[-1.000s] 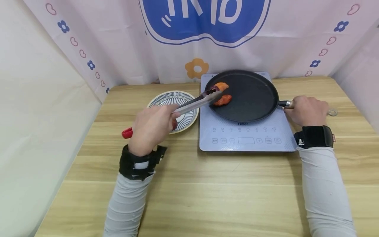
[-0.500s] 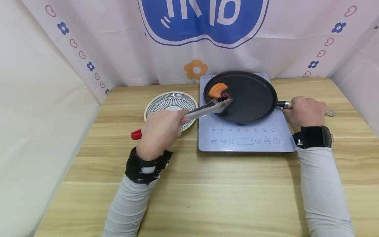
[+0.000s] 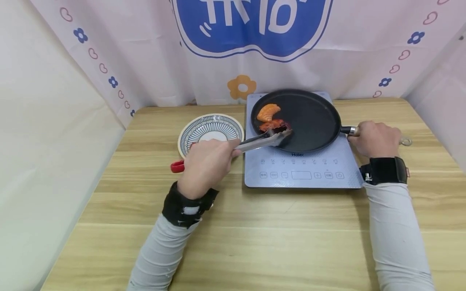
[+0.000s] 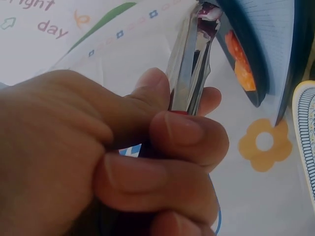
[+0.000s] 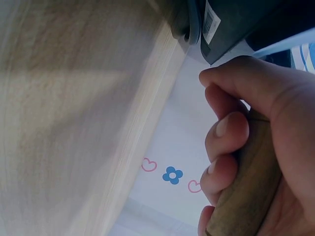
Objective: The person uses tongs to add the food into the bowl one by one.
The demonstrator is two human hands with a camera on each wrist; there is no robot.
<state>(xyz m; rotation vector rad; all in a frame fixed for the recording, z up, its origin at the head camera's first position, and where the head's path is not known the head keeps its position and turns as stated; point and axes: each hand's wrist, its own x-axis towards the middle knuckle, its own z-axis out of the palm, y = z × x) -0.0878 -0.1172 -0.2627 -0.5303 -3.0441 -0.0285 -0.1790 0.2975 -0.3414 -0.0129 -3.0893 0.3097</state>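
Note:
My left hand (image 3: 209,163) holds metal tongs (image 3: 260,142) with red handle ends. In the left wrist view the left fingers (image 4: 187,132) curl around the tongs, and a dark purplish-red piece (image 4: 209,14) shows between their tips. Those tips are low at the left part of a black flat pan (image 3: 313,117). An orange, ridged food piece (image 3: 268,112) lies in the pan, with a red-orange piece (image 3: 271,124) just in front of it. On the pan's wooden handle (image 5: 248,182), my right hand (image 3: 376,139) keeps a wrapped grip.
Under the pan is a white induction cooker (image 3: 302,178) with touch buttons. To its left stands a patterned plate (image 3: 212,121), partly covered by my left hand. The wooden table (image 3: 276,242) ends at a printed curtain (image 3: 153,60) behind.
My left hand has moved right and nearer, bringing the tongs' tips from beside the orange piece to the pan's near-left part. The right hand keeps its grip on the handle.

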